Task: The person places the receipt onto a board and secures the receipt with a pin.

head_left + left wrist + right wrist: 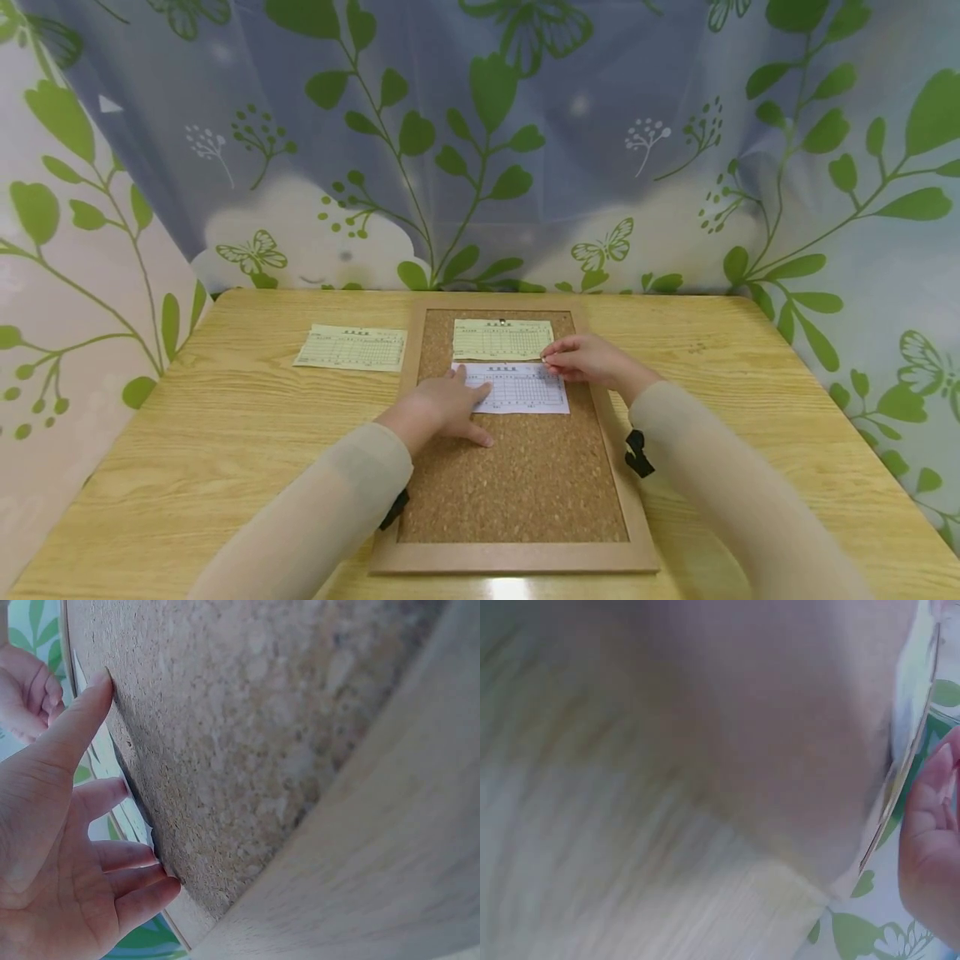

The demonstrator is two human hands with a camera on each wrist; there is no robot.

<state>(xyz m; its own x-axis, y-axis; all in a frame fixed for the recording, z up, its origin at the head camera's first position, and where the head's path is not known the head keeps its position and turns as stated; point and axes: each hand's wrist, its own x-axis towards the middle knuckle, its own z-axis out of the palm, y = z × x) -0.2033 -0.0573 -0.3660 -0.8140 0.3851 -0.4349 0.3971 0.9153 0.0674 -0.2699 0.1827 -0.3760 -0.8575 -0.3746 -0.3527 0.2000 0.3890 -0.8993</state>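
Note:
A white printed slip (521, 398) lies on the corkboard (510, 492), just below a yellow printed slip (487, 340) with a small pin (502, 322) at its top edge. My left hand (444, 404) rests with spread fingers on the white slip's left side, its thumb stretched over the cork. In the left wrist view the fingertips (139, 855) touch the board at the paper's edge. At the white slip's upper right, my right hand (581, 360) pinches a tiny pale push pin (543, 360), mostly hidden by the fingertips. The right wrist view shows that hand only partly.
Left of the board, another yellow slip (352, 348) lies on the wooden table (247, 433). A raised wooden frame (517, 557) borders the cork. Behind the table hangs a leaf-patterned cloth (480, 167).

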